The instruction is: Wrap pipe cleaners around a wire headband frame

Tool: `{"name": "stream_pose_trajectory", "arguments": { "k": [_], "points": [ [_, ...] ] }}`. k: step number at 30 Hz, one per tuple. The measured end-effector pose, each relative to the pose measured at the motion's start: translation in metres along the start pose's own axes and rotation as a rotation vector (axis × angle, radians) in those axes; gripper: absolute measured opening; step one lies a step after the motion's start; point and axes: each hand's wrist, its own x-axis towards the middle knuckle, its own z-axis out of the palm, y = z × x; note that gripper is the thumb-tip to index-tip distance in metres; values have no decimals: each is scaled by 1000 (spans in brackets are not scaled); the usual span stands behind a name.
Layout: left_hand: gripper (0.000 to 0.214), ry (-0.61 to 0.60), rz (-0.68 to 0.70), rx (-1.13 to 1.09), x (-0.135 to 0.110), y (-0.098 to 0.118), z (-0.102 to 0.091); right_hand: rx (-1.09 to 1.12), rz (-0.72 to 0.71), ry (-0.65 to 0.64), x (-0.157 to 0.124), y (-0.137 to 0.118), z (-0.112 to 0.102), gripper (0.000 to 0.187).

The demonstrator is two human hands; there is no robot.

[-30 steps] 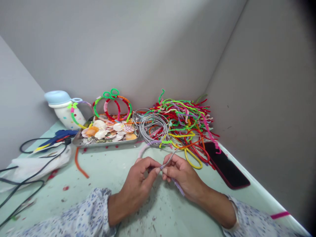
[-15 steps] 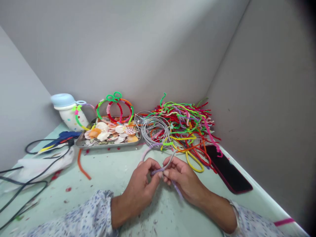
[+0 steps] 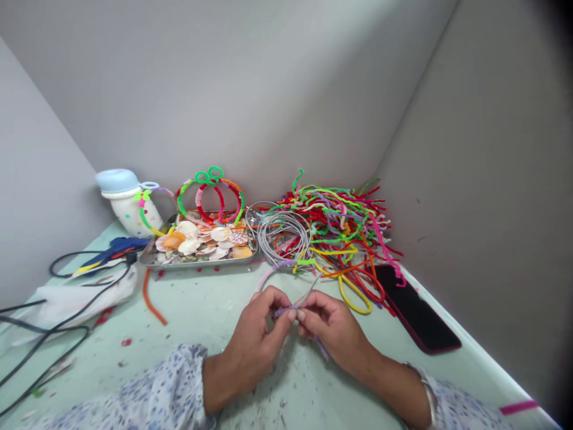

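Both left hand (image 3: 253, 331) and right hand (image 3: 335, 328) have a narrow grip on one lilac-wrapped grey wire (image 3: 280, 312), pinched section in front of the wire coil (image 3: 265, 242). Shell tray (image 3: 197, 264) lies left of the coil.

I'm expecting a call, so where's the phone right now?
In the head view, the phone lies along the right edge of the table, to the right of the right hand, with a pink pipe cleaner across its far end.

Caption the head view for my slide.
Left hand and right hand holding a purple pipe cleaner, shell tray beyond.
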Motion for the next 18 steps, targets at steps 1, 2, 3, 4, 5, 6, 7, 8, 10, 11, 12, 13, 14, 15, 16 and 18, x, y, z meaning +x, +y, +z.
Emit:
{"name": "stream_pose_trajectory", "arguments": {
  "k": [1,2,3,4,5,6,7,8,10,11,12,13,14,15,16,18],
  "points": [
    [15,0,3,0,0,0,0,0,-6,0,0,0,0,18],
    [15,-2,4,1,0,0,0,-3,-11,-1,-1,1,0,18],
    [16,-6,4,3,0,0,0,-8,-14,-1,-1,1,0,18],
    [16,-11,3,5,-1,0,1,-17,-15,1,-1,2,0,18],
    [16,-16,2,7,-1,0,1,-25,-16,1,-2,3,0,18],
    [16,-19,2,10,-1,0,1,-30,-17,0,-2,3,0,18],
    [17,-20,1,14,-1,0,1,-32,-19,-1,-3,4,0,18],
    [17,-19,0,20,-2,0,1,-32,-21,-4,-3,4,0,18],
    [18,-17,2,38,-1,1,1,-33,-25,-11,-3,5,0,18],
    [18,-16,6,48,-1,2,1,-36,-31,-11,-3,5,0,18],
    [19,-15,11,56,-1,2,1,-40,-38,-10,-3,5,0,18],
    [20,-15,14,62,0,2,1,-41,-45,-12,-3,6,0,17],
    [20,-15,17,66,0,3,0,-38,-50,-16,-3,6,0,17],
    [21,-14,20,67,0,3,0,-30,-53,-20,-3,6,-1,17],
    [22,-13,22,67,0,3,0,-23,-52,-27,-3,6,-1,17],
    [23,-12,25,68,1,3,0,-13,-51,-35,-3,6,-1,16]
  ]
}}
